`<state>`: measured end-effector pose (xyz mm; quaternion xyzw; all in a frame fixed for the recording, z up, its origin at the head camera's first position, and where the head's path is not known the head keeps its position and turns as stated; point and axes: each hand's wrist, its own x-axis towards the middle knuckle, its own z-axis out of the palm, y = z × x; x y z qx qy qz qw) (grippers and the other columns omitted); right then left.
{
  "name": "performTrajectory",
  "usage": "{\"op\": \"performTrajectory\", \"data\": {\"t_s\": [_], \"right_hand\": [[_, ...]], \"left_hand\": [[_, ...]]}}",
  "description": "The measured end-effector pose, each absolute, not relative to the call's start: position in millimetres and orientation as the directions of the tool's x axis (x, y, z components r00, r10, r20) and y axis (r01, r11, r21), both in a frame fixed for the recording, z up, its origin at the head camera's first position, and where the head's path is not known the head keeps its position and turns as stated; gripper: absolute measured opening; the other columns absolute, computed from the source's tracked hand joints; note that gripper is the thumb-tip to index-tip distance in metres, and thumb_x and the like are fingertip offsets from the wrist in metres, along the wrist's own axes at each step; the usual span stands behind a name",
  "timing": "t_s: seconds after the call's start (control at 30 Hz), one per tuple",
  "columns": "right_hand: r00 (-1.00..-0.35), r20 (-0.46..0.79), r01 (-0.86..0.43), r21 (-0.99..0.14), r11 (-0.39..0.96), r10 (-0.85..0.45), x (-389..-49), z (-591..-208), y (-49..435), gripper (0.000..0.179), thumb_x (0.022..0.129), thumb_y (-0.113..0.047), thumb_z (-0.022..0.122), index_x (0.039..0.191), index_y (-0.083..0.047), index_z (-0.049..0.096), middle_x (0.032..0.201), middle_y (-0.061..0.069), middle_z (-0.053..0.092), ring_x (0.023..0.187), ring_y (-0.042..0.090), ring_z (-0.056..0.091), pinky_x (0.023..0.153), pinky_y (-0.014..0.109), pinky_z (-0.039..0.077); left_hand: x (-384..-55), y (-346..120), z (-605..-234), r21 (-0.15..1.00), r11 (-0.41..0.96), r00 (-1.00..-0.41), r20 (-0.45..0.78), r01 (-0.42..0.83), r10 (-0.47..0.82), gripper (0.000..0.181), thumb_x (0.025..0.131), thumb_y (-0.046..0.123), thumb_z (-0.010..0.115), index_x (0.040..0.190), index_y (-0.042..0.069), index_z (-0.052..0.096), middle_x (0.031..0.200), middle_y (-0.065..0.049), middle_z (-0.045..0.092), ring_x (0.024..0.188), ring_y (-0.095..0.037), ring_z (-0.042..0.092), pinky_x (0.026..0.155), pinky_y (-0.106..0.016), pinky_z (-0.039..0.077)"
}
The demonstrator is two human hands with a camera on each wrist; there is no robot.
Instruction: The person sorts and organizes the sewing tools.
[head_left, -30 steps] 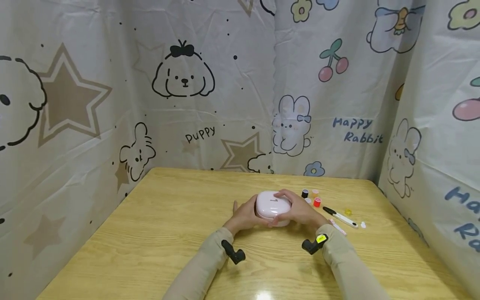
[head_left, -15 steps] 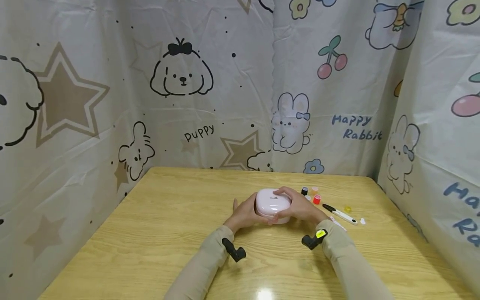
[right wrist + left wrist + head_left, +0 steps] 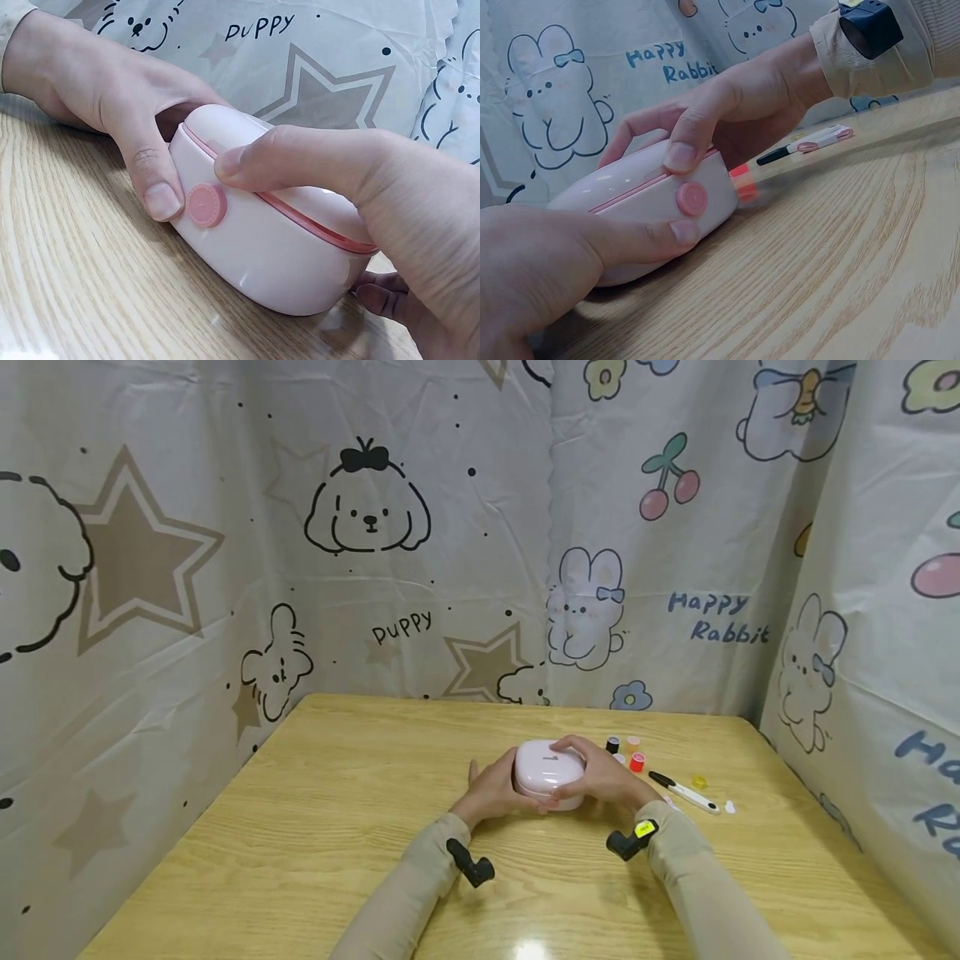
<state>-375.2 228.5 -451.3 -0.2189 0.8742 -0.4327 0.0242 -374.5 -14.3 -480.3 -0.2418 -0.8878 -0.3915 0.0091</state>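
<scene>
A glossy pale pink rounded case [image 3: 550, 767] rests on the wooden table, its lid meeting the base along a darker pink rim. On its front sits a round pink button [image 3: 205, 206]. My left hand [image 3: 491, 791] grips the left side, its thumb lying on the front wall beside the button. From the right, my right hand [image 3: 606, 777] holds the case, thumb pressed at the lid's front edge above the button. Most of the left hand's fingers are hidden behind the case. The case's inside does not show.
Right of the case stand small spools: black [image 3: 612, 745], peach [image 3: 633, 743] and red [image 3: 637, 762]. A slender black-and-white tool [image 3: 684, 792], a yellow piece [image 3: 699, 782] and a small white piece [image 3: 731, 807] lie farther right. Printed curtains [image 3: 412, 568] surround the table.
Both hands keep their hold on the case, which stays in place. The head view shifts slightly; nothing else visibly moves.
</scene>
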Motion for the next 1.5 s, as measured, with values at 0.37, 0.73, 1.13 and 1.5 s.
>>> {"op": "performTrajectory", "data": {"t_s": [0.37, 0.73, 1.13, 1.5], "right_hand": [[-0.91, 0.142, -0.354, -0.755, 0.551, -0.391, -374.9, -459.3, 228.2, 0.083, 0.071, -0.03, 0.094, 0.142, -0.017, 0.053, 0.153, 0.014, 0.044, 0.132, 0.036, 0.046, 0.106, 0.054, 0.038], [-0.9, 0.16, -0.381, -0.739, 0.556, -0.405, -375.0, -456.5, 228.8, 0.079, 0.07, -0.034, 0.094, 0.138, -0.018, 0.057, 0.15, 0.012, 0.049, 0.128, 0.035, 0.05, 0.103, 0.056, 0.042], [-0.917, 0.095, -0.304, -0.795, 0.525, -0.387, -377.7, -447.3, 226.3, 0.076, 0.074, -0.034, 0.094, 0.14, -0.021, 0.057, 0.148, 0.011, 0.05, 0.127, 0.034, 0.049, 0.104, 0.056, 0.041], [-0.909, 0.072, -0.289, -0.817, 0.499, -0.41, -376.4, -450.1, 230.7, 0.08, 0.079, -0.033, 0.091, 0.147, -0.017, 0.053, 0.153, 0.013, 0.044, 0.132, 0.035, 0.044, 0.11, 0.059, 0.033]], "left_hand": [[-375.5, -12.6, -480.9, 0.684, 0.587, -0.885, 0.197, 0.432, 0.422, 0.11, 0.065, 0.054, 0.096, 0.155, 0.018, 0.044, 0.149, 0.001, 0.056, 0.135, -0.026, 0.052, 0.115, -0.072, -0.005], [-373.9, -12.4, -482.6, 0.672, 0.594, -0.883, 0.212, 0.444, 0.42, 0.109, 0.065, 0.053, 0.096, 0.153, 0.017, 0.045, 0.145, 0.001, 0.058, 0.132, -0.025, 0.055, 0.115, -0.072, -0.003], [-375.8, -16.6, -479.3, 0.662, 0.604, -0.883, 0.209, 0.444, 0.42, 0.112, 0.065, 0.056, 0.096, 0.156, 0.018, 0.041, 0.15, 0.001, 0.055, 0.135, -0.024, 0.053, 0.115, -0.071, -0.005], [-376.8, -12.5, -481.9, 0.661, 0.618, -0.891, 0.188, 0.426, 0.413, 0.117, 0.063, 0.06, 0.095, 0.158, 0.02, 0.039, 0.152, 0.001, 0.053, 0.137, -0.024, 0.051, 0.116, -0.069, -0.006]]}}
